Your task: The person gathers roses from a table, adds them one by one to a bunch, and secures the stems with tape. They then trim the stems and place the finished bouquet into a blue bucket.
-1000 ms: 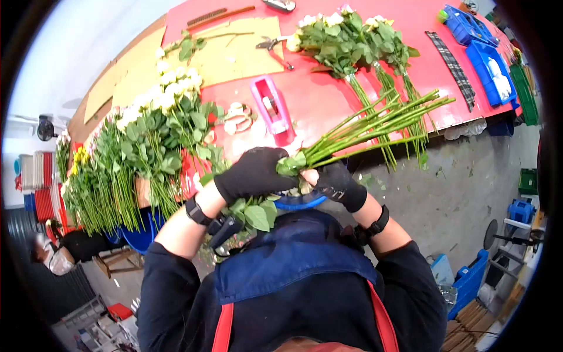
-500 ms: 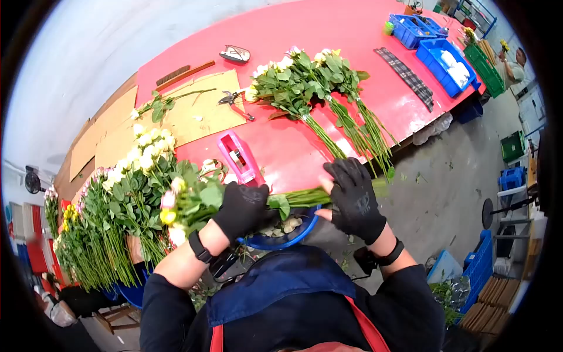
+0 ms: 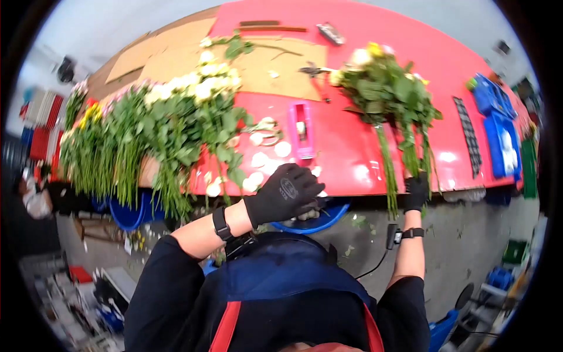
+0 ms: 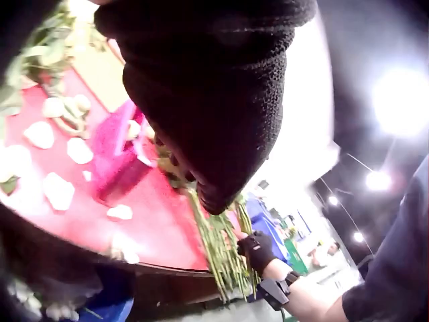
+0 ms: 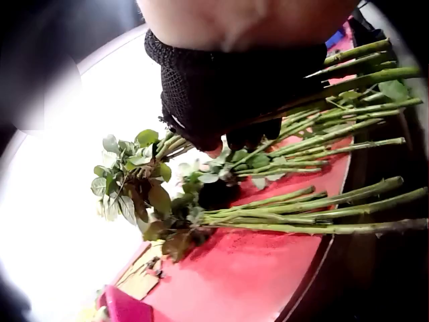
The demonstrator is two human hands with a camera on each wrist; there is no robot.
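Rose stems [image 3: 410,155] under right hand [image 3: 417,190], table edge [image 3: 363,190]

Red table [image 3: 352,158] bears rose bunches [image 3: 390,97], tape dispenser [image 3: 302,129], cardboard [image 3: 275,64].

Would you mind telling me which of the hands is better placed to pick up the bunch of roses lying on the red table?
Right, probably. The right hand already rests on the rose stems at the table edge, while the left hand sits further off, over the blue tub.
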